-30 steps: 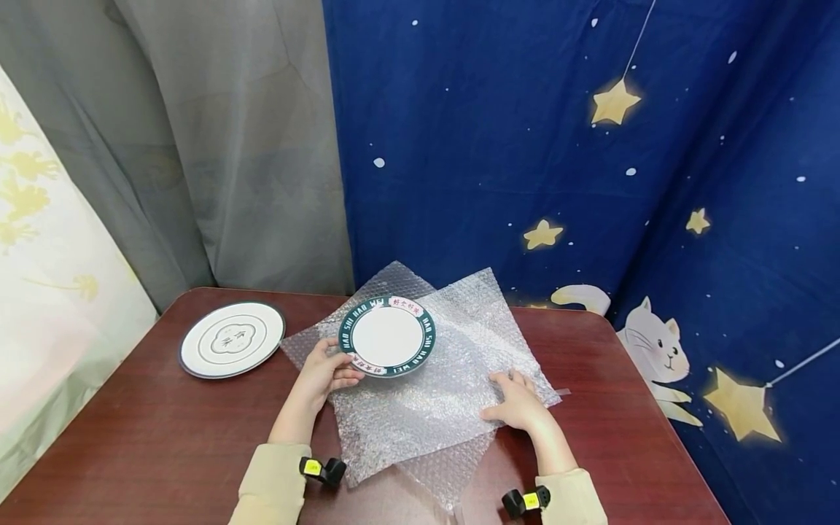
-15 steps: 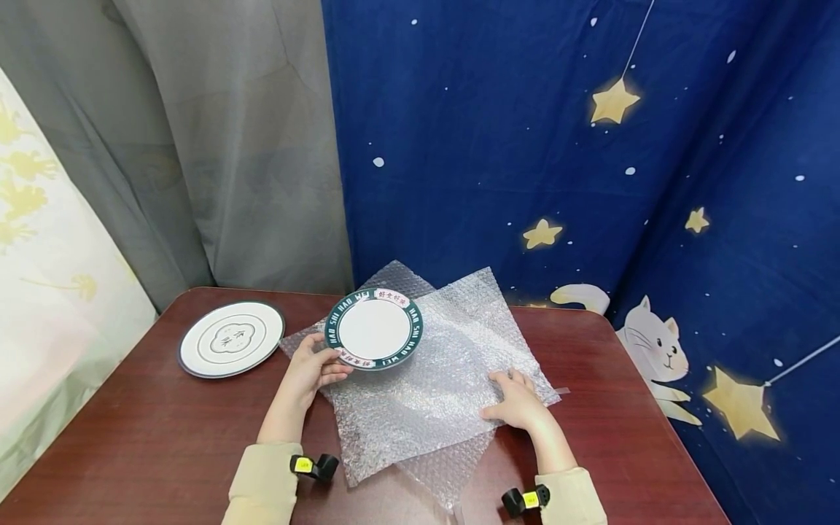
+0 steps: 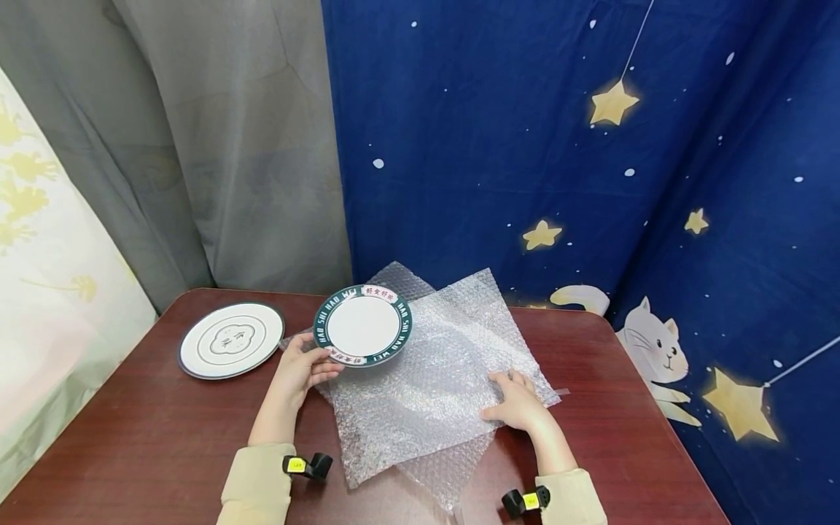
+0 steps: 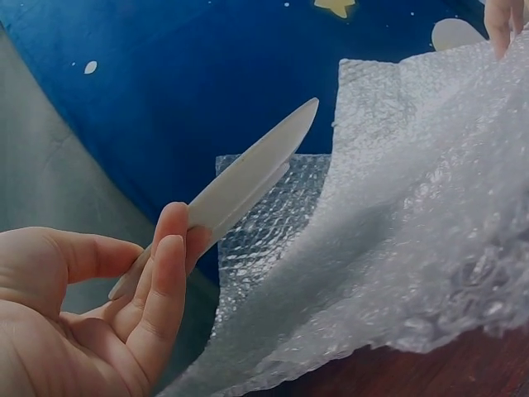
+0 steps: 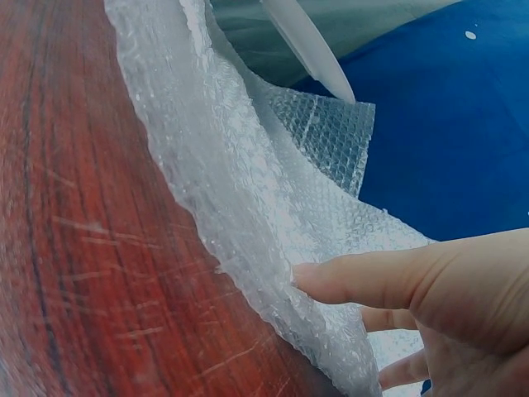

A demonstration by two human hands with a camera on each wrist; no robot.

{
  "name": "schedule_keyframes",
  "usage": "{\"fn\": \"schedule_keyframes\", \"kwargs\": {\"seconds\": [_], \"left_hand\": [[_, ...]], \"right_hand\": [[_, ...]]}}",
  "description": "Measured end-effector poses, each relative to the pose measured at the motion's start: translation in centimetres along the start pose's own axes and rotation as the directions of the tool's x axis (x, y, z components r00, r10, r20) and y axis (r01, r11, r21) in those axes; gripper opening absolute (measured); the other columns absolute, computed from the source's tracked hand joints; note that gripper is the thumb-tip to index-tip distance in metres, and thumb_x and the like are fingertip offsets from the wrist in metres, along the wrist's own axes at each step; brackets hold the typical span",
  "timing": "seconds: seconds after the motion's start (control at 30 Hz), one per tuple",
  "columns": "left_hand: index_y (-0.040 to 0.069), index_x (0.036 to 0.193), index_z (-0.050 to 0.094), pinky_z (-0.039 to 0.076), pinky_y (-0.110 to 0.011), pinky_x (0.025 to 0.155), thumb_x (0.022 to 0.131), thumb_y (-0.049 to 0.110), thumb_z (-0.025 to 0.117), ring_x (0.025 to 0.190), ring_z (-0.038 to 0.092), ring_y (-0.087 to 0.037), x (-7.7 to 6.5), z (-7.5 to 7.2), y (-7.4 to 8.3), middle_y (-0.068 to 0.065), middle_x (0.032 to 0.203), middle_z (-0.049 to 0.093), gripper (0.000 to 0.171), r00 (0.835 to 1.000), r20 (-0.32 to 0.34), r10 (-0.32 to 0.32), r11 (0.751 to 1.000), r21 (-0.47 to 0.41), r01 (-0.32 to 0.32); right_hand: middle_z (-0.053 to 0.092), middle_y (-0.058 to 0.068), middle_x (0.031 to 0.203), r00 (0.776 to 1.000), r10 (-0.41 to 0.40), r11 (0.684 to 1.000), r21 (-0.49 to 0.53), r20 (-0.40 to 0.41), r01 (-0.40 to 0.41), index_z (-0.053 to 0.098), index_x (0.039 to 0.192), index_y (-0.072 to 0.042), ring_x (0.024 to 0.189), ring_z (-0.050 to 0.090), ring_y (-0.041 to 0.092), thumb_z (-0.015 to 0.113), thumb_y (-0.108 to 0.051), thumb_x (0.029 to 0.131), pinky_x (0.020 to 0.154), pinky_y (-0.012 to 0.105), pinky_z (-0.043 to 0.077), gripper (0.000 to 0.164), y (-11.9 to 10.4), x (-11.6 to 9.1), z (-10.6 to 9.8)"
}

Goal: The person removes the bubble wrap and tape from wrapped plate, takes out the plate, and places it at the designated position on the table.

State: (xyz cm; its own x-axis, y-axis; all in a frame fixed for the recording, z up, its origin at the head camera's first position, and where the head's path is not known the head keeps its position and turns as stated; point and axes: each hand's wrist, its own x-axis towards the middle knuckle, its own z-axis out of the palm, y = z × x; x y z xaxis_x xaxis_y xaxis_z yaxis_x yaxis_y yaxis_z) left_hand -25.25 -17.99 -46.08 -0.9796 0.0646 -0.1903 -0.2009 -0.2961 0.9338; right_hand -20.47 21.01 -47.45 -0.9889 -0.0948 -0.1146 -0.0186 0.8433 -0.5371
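Observation:
My left hand pinches the near-left rim of a white plate with a dark green lettered border. The plate is held above the bubble wrap, slightly tilted; in the left wrist view the same plate appears edge-on, the thumb on one face and fingers on the other. My right hand rests on the right part of the bubble wrap, fingers spread. From the right wrist view, the thumb of the right hand lies at the edge of the wrap.
A second white plate with a dark rim and a flower-shaped print lies at the left of the reddish-brown table. Under the top sheet, another bubble wrap sheet sticks out at the front and back. Curtains hang behind the table.
My left hand has carried the green-bordered plate to the left and slightly up, away from the middle of the bubble wrap. The right hand has stayed in place.

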Motion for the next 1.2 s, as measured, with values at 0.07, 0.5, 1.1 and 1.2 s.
{"fn": "schedule_keyframes", "kwargs": {"seconds": [0.07, 0.5, 1.1, 1.2], "left_hand": [[-0.001, 0.141, 0.017, 0.057, -0.030, 0.063, 0.098, -0.003, 0.044, 0.064, 0.069, -0.018, 0.0, -0.2, 0.1, -0.009, 0.074, 0.064, 0.051, 1.000, -0.003, -0.002, 1.000, -0.008, 0.002], [0.004, 0.129, 0.022, 0.057, -0.030, 0.064, 0.096, -0.003, 0.045, 0.066, 0.069, -0.018, -0.4, -1.3, 0.7, -0.008, 0.077, 0.063, 0.041, 0.999, -0.036, 0.015, 0.999, -0.045, -0.016], [0.008, 0.128, 0.021, 0.057, -0.029, 0.064, 0.099, -0.002, 0.043, 0.065, 0.069, -0.016, -0.6, -2.8, 1.9, -0.005, 0.075, 0.065, 0.038, 0.993, -0.116, 0.000, 0.996, -0.087, -0.010], [0.010, 0.123, 0.022, 0.057, -0.029, 0.063, 0.099, -0.002, 0.043, 0.065, 0.069, -0.016, -0.5, -3.0, 1.9, -0.005, 0.074, 0.065, 0.034, 0.991, -0.133, -0.008, 0.995, -0.103, -0.006]], "right_hand": [[0.027, 0.037, 0.143, 1.000, 0.001, 1.000, 0.000, 0.000, -0.001, 0.053, 0.132, -0.003, 0.132, 0.018, 0.055, 0.083, -0.022, 0.071, 0.098, 0.069, 0.026, 0.070, 0.0, 0.0, 0.1], [0.028, 0.037, 0.142, 1.000, -0.005, 1.000, -0.002, -0.004, 0.005, 0.054, 0.130, -0.003, 0.132, 0.018, 0.055, 0.083, -0.022, 0.071, 0.097, 0.070, 0.027, 0.068, 0.0, 0.0, 0.1], [0.028, 0.037, 0.142, 1.000, -0.004, 1.000, -0.007, 0.003, 0.004, 0.054, 0.130, -0.003, 0.132, 0.019, 0.055, 0.083, -0.022, 0.071, 0.098, 0.069, 0.026, 0.068, 0.2, 0.2, 0.1], [0.028, 0.037, 0.142, 1.000, -0.007, 1.000, -0.010, 0.002, 0.007, 0.054, 0.130, -0.003, 0.131, 0.019, 0.056, 0.083, -0.022, 0.072, 0.098, 0.069, 0.026, 0.068, 0.2, 0.2, 0.0]]}}
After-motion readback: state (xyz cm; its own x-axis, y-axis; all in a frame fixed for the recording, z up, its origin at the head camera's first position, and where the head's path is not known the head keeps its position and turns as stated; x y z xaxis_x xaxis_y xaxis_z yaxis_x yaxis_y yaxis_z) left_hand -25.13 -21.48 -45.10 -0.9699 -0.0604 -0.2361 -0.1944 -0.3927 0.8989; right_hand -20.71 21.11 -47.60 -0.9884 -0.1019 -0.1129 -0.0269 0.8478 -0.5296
